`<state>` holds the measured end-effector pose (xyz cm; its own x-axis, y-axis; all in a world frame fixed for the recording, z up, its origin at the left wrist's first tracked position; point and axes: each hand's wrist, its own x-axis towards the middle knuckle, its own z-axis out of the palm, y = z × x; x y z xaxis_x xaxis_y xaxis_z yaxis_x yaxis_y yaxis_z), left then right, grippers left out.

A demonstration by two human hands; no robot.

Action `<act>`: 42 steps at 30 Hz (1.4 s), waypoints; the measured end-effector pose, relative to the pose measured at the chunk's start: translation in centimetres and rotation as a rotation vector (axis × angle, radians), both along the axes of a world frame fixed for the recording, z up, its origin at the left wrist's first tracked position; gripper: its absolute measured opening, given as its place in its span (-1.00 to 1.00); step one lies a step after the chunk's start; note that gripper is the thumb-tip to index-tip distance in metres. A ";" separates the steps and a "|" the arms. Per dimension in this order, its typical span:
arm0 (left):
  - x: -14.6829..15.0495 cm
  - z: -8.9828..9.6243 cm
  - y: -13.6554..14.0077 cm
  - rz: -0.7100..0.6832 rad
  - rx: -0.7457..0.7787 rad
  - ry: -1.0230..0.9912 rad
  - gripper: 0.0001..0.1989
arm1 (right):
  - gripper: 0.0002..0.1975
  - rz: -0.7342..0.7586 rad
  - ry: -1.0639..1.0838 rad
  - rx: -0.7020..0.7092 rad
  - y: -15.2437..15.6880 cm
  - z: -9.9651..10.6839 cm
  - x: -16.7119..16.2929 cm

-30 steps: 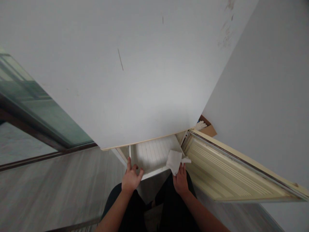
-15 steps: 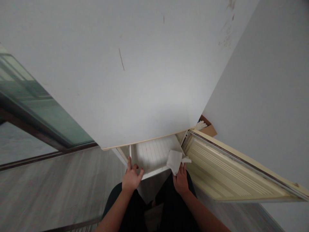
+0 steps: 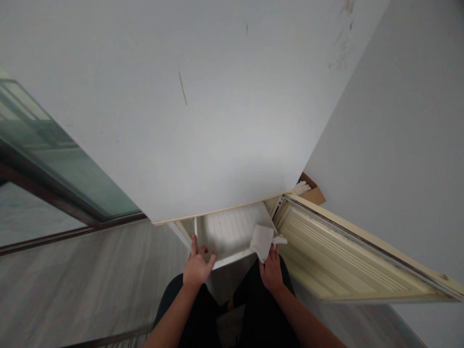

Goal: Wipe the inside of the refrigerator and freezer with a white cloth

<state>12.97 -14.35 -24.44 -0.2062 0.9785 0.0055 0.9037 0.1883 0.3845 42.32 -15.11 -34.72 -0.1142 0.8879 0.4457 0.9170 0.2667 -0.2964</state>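
A shallow white drawer (image 3: 227,231) with a ribbed floor is pulled partway out of a low cabinet-like appliance, over my knees. My left hand (image 3: 196,265) holds its near left corner, index finger along the side rim and thumb by the front rim. At the near right corner, my right hand (image 3: 271,270) grips a folded white cloth (image 3: 262,239). The cloth lies against the drawer's rim, and a loose end sticks out to the right. Part of the right fingers is hidden under the cloth.
The appliance's cream ribbed door (image 3: 348,258) stands swung open on the right. Its white top (image 3: 217,145) has scratches and brown stains. Behind the hinge is a cardboard box (image 3: 314,195) with a white glove (image 3: 301,187). A glass sliding door (image 3: 83,179) is at left.
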 end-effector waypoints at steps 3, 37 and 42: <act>0.0 -0.1 0.0 -0.002 0.010 -0.003 -0.60 | -0.46 0.000 -0.001 -0.004 0.0 0.1 0.0; -0.1 -0.2 0.0 0.002 0.030 0.012 -0.62 | -0.45 0.023 0.039 0.003 -0.1 0.3 0.0; -0.1 0.1 0.0 0.001 0.032 -0.009 -0.64 | -0.45 0.010 0.030 0.003 -0.1 -0.1 0.1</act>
<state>12.89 -14.36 -24.35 -0.2076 0.9776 0.0347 0.9001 0.1771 0.3981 42.39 -15.17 -34.84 -0.1098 0.8852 0.4520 0.9050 0.2771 -0.3228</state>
